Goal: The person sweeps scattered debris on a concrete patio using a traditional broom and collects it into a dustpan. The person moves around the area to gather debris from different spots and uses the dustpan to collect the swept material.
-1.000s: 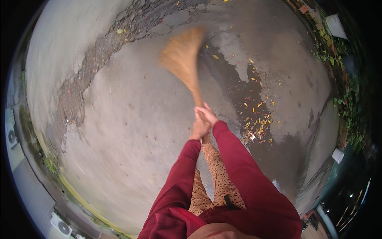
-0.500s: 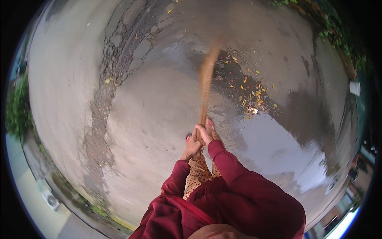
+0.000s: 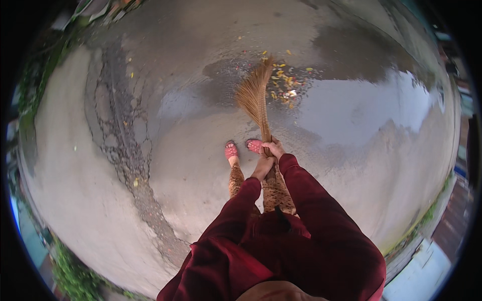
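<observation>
Both hands wrap tight around the broom (image 3: 257,103) handle: the right hand (image 3: 274,148) closes on it higher up, nearer the bristles, and the left hand (image 3: 263,167) grips just below, the two touching or nearly so. The broom slants away from the body, its fan of straw bristles spread on the wet concrete (image 3: 175,165), the tip reaching the leaves (image 3: 283,83), a small scatter of yellow and orange bits lying in a dark damp patch. Two feet in pink sandals (image 3: 231,150) stand just behind the bristles, the right one partly hidden by the hands. Dark red sleeves (image 3: 306,200) run down to both wrists. A long crack (image 3: 120,150) runs through the concrete on the left, well apart from the broom
</observation>
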`<action>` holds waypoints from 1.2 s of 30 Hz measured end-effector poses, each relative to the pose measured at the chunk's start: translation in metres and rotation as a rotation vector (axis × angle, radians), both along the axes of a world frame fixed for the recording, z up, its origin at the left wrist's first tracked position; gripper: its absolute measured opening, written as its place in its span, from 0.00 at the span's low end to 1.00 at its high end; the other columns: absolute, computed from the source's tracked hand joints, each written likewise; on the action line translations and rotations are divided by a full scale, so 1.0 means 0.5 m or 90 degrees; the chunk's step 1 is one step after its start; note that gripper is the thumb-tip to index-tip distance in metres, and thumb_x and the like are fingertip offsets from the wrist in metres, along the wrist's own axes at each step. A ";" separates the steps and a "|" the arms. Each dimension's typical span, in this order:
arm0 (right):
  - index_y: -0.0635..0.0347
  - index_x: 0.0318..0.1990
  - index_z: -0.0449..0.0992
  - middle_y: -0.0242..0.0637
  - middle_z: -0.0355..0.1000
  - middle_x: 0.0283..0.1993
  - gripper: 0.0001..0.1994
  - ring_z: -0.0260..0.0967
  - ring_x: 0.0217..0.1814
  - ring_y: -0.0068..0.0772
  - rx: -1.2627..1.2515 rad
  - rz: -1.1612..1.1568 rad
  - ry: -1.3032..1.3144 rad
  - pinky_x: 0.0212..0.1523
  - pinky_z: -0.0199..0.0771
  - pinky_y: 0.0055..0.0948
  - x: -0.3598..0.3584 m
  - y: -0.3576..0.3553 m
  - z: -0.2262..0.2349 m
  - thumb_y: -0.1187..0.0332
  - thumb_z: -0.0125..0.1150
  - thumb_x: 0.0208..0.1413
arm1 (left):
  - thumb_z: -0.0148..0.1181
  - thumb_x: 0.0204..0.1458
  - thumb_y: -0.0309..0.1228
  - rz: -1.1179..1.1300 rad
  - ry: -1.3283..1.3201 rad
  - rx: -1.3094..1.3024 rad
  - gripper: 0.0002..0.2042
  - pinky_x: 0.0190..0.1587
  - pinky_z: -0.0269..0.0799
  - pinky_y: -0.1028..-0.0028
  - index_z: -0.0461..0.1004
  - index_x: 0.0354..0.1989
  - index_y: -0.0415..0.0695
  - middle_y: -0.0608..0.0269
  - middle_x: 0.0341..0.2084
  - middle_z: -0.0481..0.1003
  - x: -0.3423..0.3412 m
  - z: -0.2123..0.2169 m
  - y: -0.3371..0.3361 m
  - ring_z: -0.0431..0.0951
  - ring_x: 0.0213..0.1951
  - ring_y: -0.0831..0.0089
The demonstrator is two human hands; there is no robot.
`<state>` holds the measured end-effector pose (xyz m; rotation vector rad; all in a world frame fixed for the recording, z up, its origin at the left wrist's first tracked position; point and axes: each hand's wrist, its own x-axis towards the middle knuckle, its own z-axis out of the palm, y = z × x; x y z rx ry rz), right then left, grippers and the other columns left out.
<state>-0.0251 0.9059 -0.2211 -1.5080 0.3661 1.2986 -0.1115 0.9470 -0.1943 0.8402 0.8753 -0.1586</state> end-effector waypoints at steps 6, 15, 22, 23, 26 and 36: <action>0.64 0.39 0.66 0.40 0.67 0.28 0.22 0.65 0.31 0.34 0.043 0.136 -0.181 0.32 0.66 0.29 -0.065 -0.098 0.083 0.70 0.57 0.29 | 0.44 0.45 0.29 0.036 -0.031 -0.017 0.06 0.22 0.64 0.75 0.58 0.32 0.44 0.65 0.21 0.64 -0.075 0.194 -0.099 0.67 0.22 0.76; 0.67 0.44 0.63 0.46 0.69 0.28 0.27 0.67 0.33 0.36 0.001 0.098 -0.311 0.34 0.66 0.32 -0.116 -0.127 0.007 0.67 0.56 0.29 | 0.47 0.43 0.31 -0.127 0.091 -0.069 0.08 0.17 0.63 0.75 0.61 0.32 0.44 0.64 0.18 0.65 -0.046 0.181 -0.110 0.67 0.16 0.74; 0.71 0.46 0.57 0.49 0.65 0.38 0.29 0.64 0.39 0.41 -0.202 -0.339 -0.147 0.40 0.65 0.34 -0.206 -0.374 0.152 0.63 0.60 0.36 | 0.50 0.42 0.31 -0.530 -0.093 -0.020 0.27 0.28 0.64 0.78 0.46 0.50 0.42 0.62 0.34 0.63 -0.100 0.123 -0.276 0.66 0.32 0.77; 0.71 0.44 0.57 0.49 0.65 0.37 0.29 0.64 0.38 0.41 -0.280 -0.335 -0.179 0.39 0.66 0.35 -0.202 -0.423 0.097 0.64 0.60 0.36 | 0.51 0.42 0.31 -0.560 -0.107 -0.062 0.28 0.30 0.64 0.78 0.45 0.51 0.42 0.62 0.36 0.63 -0.100 0.101 -0.290 0.66 0.35 0.77; 0.70 0.37 0.61 0.49 0.66 0.31 0.22 0.66 0.33 0.40 -0.429 -0.262 -0.222 0.33 0.66 0.35 -0.235 -0.555 -0.029 0.65 0.59 0.36 | 0.50 0.40 0.28 -0.569 -0.074 -0.173 0.23 0.23 0.64 0.79 0.55 0.47 0.43 0.65 0.29 0.64 -0.010 0.134 -0.376 0.67 0.27 0.79; 0.74 0.33 0.66 0.51 0.69 0.28 0.19 0.69 0.31 0.45 -0.444 -0.197 -0.196 0.31 0.67 0.37 -0.112 -0.281 -0.185 0.63 0.53 0.38 | 0.49 0.41 0.25 -0.411 0.275 -0.205 0.13 0.15 0.58 0.85 0.61 0.38 0.47 0.70 0.18 0.63 0.099 0.037 -0.175 0.62 0.16 0.83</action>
